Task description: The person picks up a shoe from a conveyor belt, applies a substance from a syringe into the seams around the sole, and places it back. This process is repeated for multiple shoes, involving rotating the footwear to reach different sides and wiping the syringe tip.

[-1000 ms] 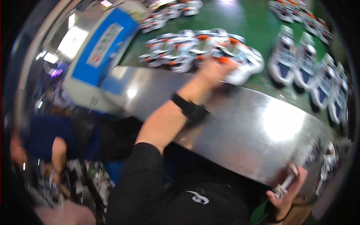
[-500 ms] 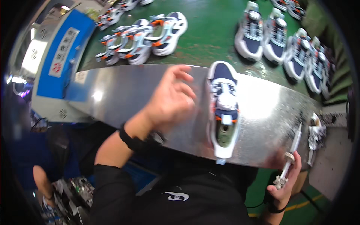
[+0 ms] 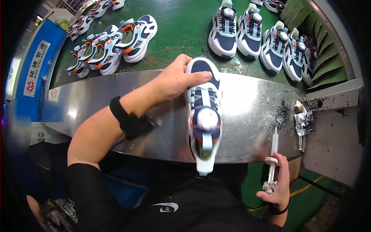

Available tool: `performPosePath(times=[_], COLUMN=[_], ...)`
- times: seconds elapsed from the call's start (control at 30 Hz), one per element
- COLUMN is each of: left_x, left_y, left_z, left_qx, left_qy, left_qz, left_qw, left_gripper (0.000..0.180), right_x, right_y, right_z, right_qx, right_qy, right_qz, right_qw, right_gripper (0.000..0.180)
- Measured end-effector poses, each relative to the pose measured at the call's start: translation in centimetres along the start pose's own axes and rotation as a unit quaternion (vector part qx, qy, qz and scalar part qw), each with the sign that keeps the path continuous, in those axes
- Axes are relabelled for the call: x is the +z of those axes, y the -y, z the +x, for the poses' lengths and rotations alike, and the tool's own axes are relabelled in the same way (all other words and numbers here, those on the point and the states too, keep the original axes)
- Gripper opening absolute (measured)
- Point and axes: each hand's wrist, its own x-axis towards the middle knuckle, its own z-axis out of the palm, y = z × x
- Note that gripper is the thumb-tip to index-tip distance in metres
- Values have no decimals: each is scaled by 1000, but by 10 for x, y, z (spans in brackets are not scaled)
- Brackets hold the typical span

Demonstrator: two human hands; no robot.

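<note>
So the shoe [image 3: 203, 101] is over the middle of the desk, toe away from me, heel sticking past the near edge; can't tell if the sole actually rests on the metal. My left hand [image 3: 176, 77] is clamped on the toe, thumb across the top. I'd guess it's light, with a soft, bendy upper and a grippy, firmer sole, so toe or heel should be good spots to grab. I'd keep pressure off the white dial [image 3: 207, 119], probably the fussiest bit. Hands are well apart: my right hand [image 3: 281, 181] is wrapped round a syringe [image 3: 273, 159], tip pointing away from me. That looks light too, maybe a bit brittle, best held by the wrapped end. The desk [image 3: 239, 143] is shiny bare metal, likely slick, with black specks [image 3: 284, 114] on the right and a grubby white bundle [image 3: 302, 120] beside them. Past it there's a green surface [image 3: 179, 31] with more shoes [image 3: 249, 31] left and right, ragged green strips [image 3: 322, 46] far right, a blue machine [image 3: 34, 71] left, and green floor [image 3: 309, 197] below.
</note>
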Motion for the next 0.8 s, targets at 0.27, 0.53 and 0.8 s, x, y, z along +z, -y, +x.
performPosePath(times=[0.27, 0.53, 0.8], left_x=[9, -4, 0], left_y=[-8, 3, 3], left_z=[-56, -66, -76], left_qx=[117, 113, 131], left_qy=[81, 122, 140], left_qz=[-358, -295, -248], left_qw=[923, 941, 950], left_gripper=[47, 59, 67], right_x=[9, 25, 33], right_y=[24, 82, 96], right_z=[25, 66, 89], right_qx=[-85, -123, -215], right_qy=[15, 53, 155], right_qz=[493, 536, 540], right_qw=[866, 833, 799], right_gripper=[110, 63, 72])
